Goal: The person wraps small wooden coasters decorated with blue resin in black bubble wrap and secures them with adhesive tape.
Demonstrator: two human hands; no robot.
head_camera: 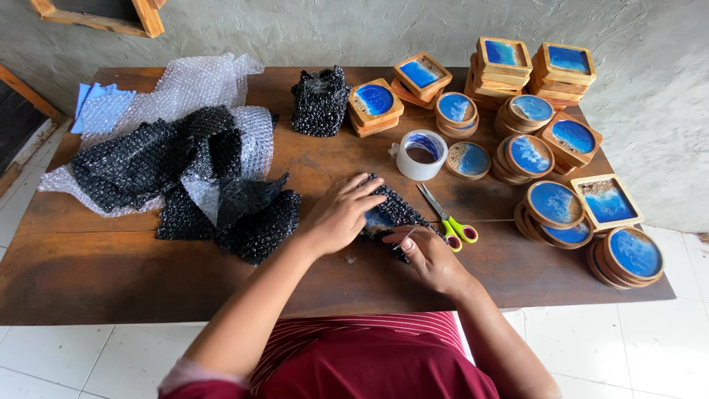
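Note:
My left hand [341, 214] presses flat on a small bundle of black bubble wrap [399, 210] at the table's front middle. A blue coaster face [377, 219] shows through a gap in the wrap. My right hand [428, 257] sits at the bundle's near right corner, fingertips pinching its edge together with what looks like a strip of clear tape. Both hands touch the bundle.
Scissors with green and pink handles [448, 218] lie just right of the bundle. A tape roll [422, 154] stands behind. Stacks of round and square wood-and-blue coasters [529, 111] fill the right side. Black and clear bubble wrap [185, 159] covers the left; a wrapped black bundle [320, 101] sits at the back.

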